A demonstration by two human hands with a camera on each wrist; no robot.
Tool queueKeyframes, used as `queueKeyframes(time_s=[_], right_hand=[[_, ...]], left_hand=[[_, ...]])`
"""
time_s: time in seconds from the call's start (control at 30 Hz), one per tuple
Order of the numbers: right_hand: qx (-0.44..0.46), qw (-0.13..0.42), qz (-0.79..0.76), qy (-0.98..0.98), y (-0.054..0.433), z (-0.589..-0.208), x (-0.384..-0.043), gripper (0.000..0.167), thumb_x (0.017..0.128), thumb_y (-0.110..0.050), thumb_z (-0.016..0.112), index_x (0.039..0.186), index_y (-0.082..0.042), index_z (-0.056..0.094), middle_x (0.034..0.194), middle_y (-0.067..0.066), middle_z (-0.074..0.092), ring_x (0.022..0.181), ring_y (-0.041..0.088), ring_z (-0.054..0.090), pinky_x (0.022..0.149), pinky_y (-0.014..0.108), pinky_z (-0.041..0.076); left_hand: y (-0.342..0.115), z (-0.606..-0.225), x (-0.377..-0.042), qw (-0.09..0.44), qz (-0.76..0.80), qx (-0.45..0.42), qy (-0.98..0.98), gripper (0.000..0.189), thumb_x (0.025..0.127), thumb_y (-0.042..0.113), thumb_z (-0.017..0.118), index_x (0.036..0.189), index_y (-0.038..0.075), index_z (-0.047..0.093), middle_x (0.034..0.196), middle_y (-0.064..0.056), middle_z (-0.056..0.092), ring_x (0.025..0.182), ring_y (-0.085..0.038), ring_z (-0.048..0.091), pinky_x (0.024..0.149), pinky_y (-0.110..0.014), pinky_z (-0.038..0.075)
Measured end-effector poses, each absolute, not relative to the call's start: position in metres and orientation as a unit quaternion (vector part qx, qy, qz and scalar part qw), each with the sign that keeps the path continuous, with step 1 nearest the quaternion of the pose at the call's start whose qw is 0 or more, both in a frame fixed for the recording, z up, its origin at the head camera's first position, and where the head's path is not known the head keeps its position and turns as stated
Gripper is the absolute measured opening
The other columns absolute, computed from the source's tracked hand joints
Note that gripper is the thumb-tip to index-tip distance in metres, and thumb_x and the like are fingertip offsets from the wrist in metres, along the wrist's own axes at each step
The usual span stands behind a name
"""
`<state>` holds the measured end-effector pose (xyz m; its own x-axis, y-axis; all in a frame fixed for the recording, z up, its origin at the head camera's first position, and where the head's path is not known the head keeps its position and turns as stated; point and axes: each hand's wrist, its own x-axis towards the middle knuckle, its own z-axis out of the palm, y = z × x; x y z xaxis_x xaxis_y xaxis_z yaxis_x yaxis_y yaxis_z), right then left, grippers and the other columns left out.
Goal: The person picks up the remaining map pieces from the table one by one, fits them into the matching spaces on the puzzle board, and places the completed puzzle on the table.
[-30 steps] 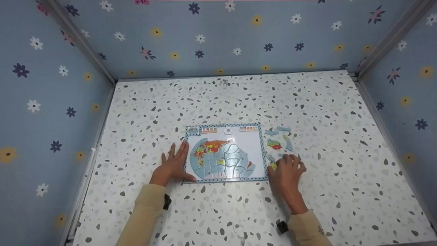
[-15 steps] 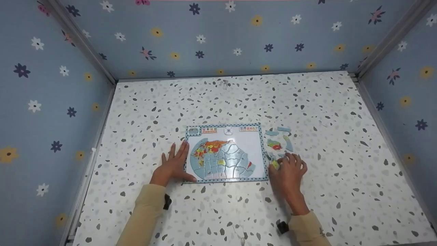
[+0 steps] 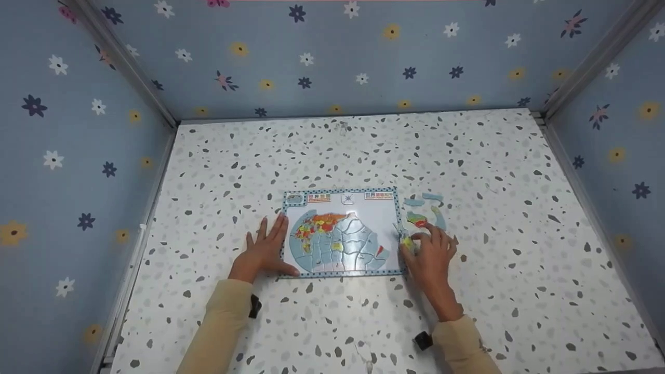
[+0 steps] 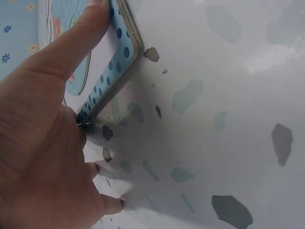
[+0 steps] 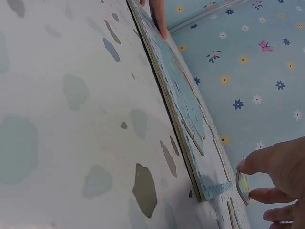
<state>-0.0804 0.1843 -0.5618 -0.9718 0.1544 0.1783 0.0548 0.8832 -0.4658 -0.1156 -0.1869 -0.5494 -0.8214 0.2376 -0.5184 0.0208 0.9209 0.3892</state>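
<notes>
A world-map jigsaw puzzle board [image 3: 389,228] with a dotted blue border lies flat on the table, its left and middle parts filled with joined pieces. My left hand [image 3: 261,253] rests with spread, straight fingers on the board's left edge; in the left wrist view the thumb [image 4: 78,43] lies over the border. At the board's right edge, my right hand [image 3: 432,257] pinches a blue and yellow puzzle piece [image 3: 407,242] between thumb and fingers. In the right wrist view this puzzle piece [image 5: 243,186] stands tilted, raised by the board's corner.
Several loose puzzle pieces lie right of the board, among them a green and red piece [image 3: 417,219], a curved blue piece [image 3: 439,218] and a thin blue strip [image 3: 432,197]. Flowered panels [image 3: 332,62] enclose the speckled table [image 3: 332,150] at the back and both sides.
My right hand has lifted the blue and yellow puzzle piece from beside the board and moved it left to the right border. The left hand stays in place.
</notes>
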Motion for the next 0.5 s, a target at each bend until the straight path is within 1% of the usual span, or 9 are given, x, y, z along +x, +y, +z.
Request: queueKeyframes(time_s=[0.2,0.5], right_hand=[[-0.043,0.104,0.254,-0.961,0.176,-0.563,-0.084,0.030,0.081,-0.027,0.075,0.097,-0.004,0.065,0.139,0.016,0.046,0.130,0.033,0.036,0.107,0.056,0.020],[-0.032,0.102,0.257,-0.960,0.166,-0.563,-0.090,0.029,0.082,-0.028,0.074,0.098,-0.006,0.065,0.135,0.011,0.048,0.127,0.032,0.040,0.109,0.052,0.023]], left_hand=[[-0.187,-0.550,-0.116,0.290,0.185,0.069,0.936,0.138,0.059,0.060,0.083,0.154,0.018,-0.007,0.161,-0.001,-0.017,0.145,-0.036,-0.021,0.110,-0.068,-0.007],[-0.187,-0.553,-0.117,0.287,0.185,0.070,0.937,0.137,0.059,0.060,0.083,0.155,0.018,-0.007,0.161,-0.001,-0.016,0.145,-0.036,-0.021,0.110,-0.068,-0.007]])
